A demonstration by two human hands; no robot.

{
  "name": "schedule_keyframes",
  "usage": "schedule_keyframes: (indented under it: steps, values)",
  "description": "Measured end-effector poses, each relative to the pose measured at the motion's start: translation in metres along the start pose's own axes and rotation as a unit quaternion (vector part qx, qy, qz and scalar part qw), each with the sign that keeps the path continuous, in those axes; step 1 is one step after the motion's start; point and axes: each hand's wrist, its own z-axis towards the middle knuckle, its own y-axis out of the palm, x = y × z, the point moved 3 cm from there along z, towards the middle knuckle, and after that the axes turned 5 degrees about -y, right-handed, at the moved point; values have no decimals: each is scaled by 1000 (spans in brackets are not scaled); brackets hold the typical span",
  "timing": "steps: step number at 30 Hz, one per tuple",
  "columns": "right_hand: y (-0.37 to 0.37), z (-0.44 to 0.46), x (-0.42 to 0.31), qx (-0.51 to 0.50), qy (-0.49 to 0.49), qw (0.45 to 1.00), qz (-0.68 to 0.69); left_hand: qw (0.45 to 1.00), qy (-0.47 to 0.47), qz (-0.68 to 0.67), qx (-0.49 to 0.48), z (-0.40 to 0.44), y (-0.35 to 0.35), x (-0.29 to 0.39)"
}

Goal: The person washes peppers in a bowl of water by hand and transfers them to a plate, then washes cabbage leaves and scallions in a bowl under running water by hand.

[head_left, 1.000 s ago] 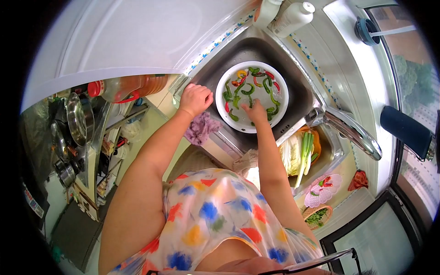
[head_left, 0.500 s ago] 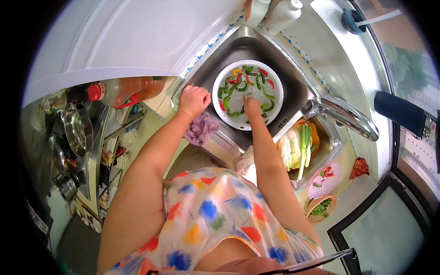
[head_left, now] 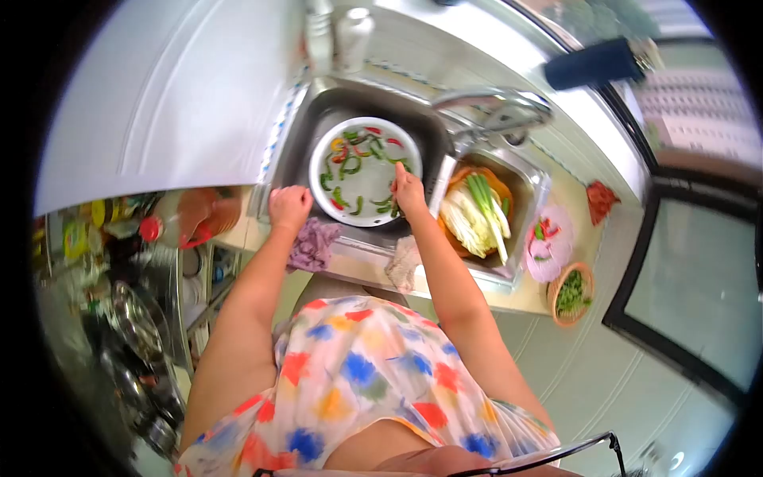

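"Where are the person's hands?"

"The left hand (head_left: 290, 208) is curled at the front edge of the steel sink (head_left: 433, 147), just beside a purple cloth (head_left: 312, 245). The right hand (head_left: 408, 191) is at the right side of a white basin (head_left: 316, 171); blur makes it hard to say whether it grips anything."

"And inside the basin?"

"Green peppers (head_left: 350, 165) and red peppers (head_left: 394, 142) in water."

"What about the smaller compartment?"

"An orange bowl (head_left: 503, 188) with napa cabbage (head_left: 467, 222) and green onions (head_left: 486, 199)."

"To its right?"

"A pink dish (head_left: 554, 269) bearing a few peppers, near a woven basket (head_left: 566, 316) of leafy greens (head_left: 571, 292)."
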Motion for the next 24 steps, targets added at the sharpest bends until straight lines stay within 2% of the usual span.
schedule_keyframes:
  steps: [3, 5, 6, 8, 9, 11, 12, 13, 15, 17, 18, 19, 21, 24]
  values:
    - [-43, -23, -10, 55, 10, 979, 197, 998, -15, 28, -50, 3, 1, 2]
    - [-79, -42, -13, 95, 16, 960, 262, 994, -43, 36, -95, 7, -3, 9]
    - [-99, -53, -11, 96, 47, 950, 293, 991, -95, -11, -94, 13, 2, 5]
    - [-141, -77, -5, 135, 35, 924, 355, 970, -199, -98, -100, 25, 32, -8]
    - [-161, -89, 0, 151, 28, 910, 385, 943, -199, -242, -109, 35, 55, -15]
    - [-207, -110, 21, 191, 44, 900, 390, 951, -123, -263, -104, 47, 60, 19]
    - [-230, -121, 27, 225, 47, 893, 388, 940, -112, -293, -135, 51, 70, 37]
    - [-253, -131, 34, 257, 50, 885, 386, 895, -107, -408, -148, 51, 84, 60]
    - [-298, -139, 68, 304, 29, 847, 434, 875, -43, -446, -182, 42, 90, 114]
    - [-337, -142, 97, 384, 3, 797, 467, 860, -41, -460, -218, 22, 103, 164]
    - [-359, -145, 115, 333, 20, 830, 448, 866, -36, -441, -232, 10, 107, 187]
    - [-368, -149, 109, 383, -1, 788, 482, 873, -33, -421, -245, -2, 112, 206]
    - [-387, -145, 123, 371, 14, 811, 452, 836, -35, -468, -284, -22, 129, 234]
    - [-397, -139, 127, 295, 77, 821, 484, 834, -65, -454, -307, -40, 123, 265]
